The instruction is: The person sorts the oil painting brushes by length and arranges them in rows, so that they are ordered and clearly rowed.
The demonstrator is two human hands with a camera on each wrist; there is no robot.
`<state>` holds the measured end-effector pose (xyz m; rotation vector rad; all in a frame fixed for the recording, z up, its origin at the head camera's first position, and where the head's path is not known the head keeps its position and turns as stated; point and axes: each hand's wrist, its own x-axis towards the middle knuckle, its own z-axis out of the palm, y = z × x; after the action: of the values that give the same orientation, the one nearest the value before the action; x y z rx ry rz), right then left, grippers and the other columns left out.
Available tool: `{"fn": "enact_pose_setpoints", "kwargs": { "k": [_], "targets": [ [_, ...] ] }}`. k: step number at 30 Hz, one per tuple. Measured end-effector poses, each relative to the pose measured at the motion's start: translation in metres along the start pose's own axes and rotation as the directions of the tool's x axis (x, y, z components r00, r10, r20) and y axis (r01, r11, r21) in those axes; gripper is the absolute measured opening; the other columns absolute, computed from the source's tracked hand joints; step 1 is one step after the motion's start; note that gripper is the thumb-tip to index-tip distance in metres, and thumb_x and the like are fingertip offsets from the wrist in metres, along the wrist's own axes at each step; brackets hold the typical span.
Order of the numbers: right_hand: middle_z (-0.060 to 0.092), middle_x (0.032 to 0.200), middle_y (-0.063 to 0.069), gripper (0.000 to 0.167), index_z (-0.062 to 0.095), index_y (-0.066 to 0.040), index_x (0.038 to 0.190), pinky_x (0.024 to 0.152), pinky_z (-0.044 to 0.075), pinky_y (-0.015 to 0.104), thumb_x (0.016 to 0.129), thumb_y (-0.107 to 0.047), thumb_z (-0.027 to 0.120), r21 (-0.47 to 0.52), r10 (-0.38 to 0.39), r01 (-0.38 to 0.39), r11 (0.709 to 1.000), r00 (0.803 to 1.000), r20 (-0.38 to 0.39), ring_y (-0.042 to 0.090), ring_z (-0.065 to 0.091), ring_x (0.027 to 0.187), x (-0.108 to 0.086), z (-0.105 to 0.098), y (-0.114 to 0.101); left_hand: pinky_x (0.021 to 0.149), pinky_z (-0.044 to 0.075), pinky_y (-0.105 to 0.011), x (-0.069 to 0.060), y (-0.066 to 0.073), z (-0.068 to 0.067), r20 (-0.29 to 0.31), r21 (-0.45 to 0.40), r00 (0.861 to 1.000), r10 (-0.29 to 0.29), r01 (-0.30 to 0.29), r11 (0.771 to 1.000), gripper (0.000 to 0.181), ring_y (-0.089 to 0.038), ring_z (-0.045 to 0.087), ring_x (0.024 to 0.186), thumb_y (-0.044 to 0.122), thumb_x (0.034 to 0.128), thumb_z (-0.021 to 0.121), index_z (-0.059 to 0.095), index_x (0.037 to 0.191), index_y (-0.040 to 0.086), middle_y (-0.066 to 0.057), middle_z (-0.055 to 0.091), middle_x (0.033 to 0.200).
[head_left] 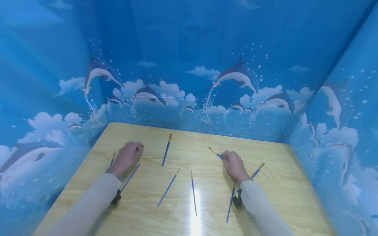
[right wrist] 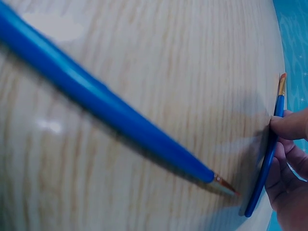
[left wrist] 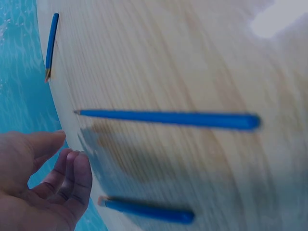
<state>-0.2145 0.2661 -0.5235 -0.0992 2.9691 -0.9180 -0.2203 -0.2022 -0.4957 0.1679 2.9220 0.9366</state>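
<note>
Now, in the head view, your right hand [head_left: 234,166] holds a brush [head_left: 216,153], bristles forward, toward the table's [head_left: 186,149] far edge; your left hand [head_left: 127,158] is between other brushes [head_left: 131,176]. In the left wrist view, its thumb and fingers curve apart, holding nothing; avoid nudging nearby handles. In the right wrist view, thumb and fingertips pinch the handle; a light pinch suits it.
</note>
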Motion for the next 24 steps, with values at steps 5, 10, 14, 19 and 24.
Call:
{"fn": "enact_pose_setpoints", "kwargs": {
  "k": [5,10,14,19,24],
  "targets": [
    [0.069,0.118,0.019,0.026,0.072,-0.001,0.129,0.097,0.061,0.054,0.104,-0.001,0.064,-0.002,-0.002,0.002,1.000,1.000,-0.007,0.036,0.070,0.110,0.000,0.001,-0.002,0.097,0.058,-0.063,-0.004,-0.011,-0.006,-0.037,0.048,0.998,0.045,-0.043,0.998,0.030,-0.043,0.068,0.110,0.010,0.1076,0.061,0.068,0.133,-0.004,-0.027,0.070,0.120],
    [0.069,0.117,0.020,0.025,0.072,-0.001,0.128,0.096,0.061,0.054,0.104,-0.001,0.064,-0.010,-0.016,0.016,1.000,1.000,-0.016,0.036,0.070,0.109,0.000,0.001,-0.002,0.095,0.058,-0.063,-0.009,-0.022,-0.011,-0.050,0.071,0.996,0.074,-0.070,0.995,0.029,-0.042,0.069,0.106,0.008,0.1059,0.064,0.069,0.130,-0.006,-0.027,0.071,0.115],
    [0.069,0.119,0.020,0.027,0.071,0.000,0.129,0.097,0.061,0.055,0.103,-0.001,0.063,-0.006,-0.009,0.008,1.000,1.000,-0.012,0.036,0.069,0.111,0.001,0.001,-0.002,0.090,0.060,-0.060,-0.012,-0.029,-0.014,-0.054,0.075,0.997,0.063,-0.059,0.995,0.029,-0.038,0.069,0.099,0.009,0.1064,0.064,0.068,0.131,-0.006,-0.024,0.071,0.109],
    [0.070,0.122,0.021,0.030,0.070,0.000,0.132,0.102,0.059,0.056,0.103,-0.001,0.062,0.000,-0.003,0.003,1.000,1.000,-0.019,0.037,0.068,0.116,0.004,0.001,-0.006,0.088,0.061,-0.058,-0.017,-0.032,-0.019,-0.044,0.070,0.999,0.030,-0.027,0.997,0.031,-0.035,0.069,0.096,0.010,0.1071,0.063,0.068,0.133,-0.006,-0.023,0.071,0.108],
    [0.073,0.121,0.021,0.030,0.069,0.000,0.134,0.101,0.059,0.056,0.105,-0.001,0.061,-0.006,-0.012,0.012,1.000,0.999,-0.035,0.037,0.070,0.115,0.009,0.000,-0.013,0.086,0.062,-0.057,-0.021,-0.035,-0.023,-0.028,0.075,1.000,-0.002,0.005,0.997,0.033,-0.035,0.069,0.096,0.009,0.1061,0.064,0.067,0.134,-0.007,-0.024,0.070,0.109]
  ]
}}
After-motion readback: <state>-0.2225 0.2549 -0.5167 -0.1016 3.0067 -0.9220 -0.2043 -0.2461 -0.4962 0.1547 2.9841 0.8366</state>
